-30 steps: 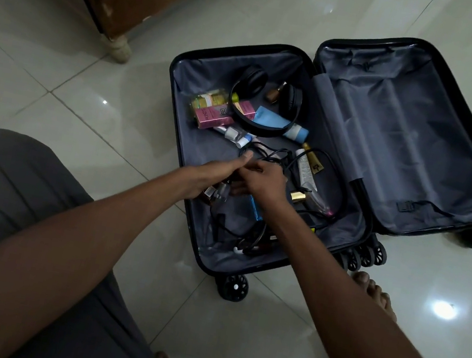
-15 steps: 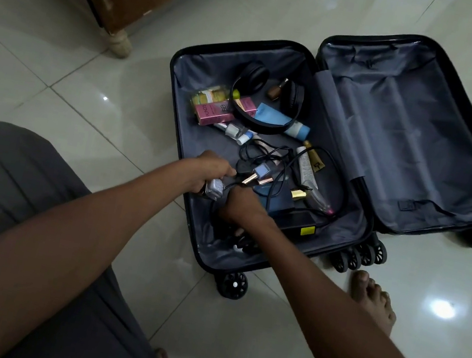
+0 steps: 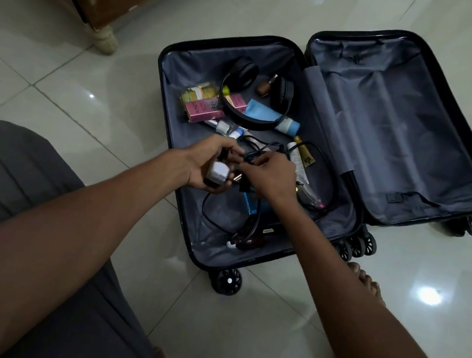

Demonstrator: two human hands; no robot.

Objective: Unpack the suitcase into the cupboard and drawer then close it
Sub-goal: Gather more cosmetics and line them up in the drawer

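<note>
Suitcase [image 3: 309, 166] lies open on the tiled floor, its left half not yet emptied. From the head camera I see my left hand [image 3: 205, 164] gripping a white charger plug [image 3: 218, 172], lifted higher than half a second ago, while my right hand [image 3: 273, 176] now pinches its black cable [image 3: 251, 158] instead of reaching underneath. Untangling precedes the drawer, I judge. Headphones [image 3: 256, 94] lie unmoved.
</note>
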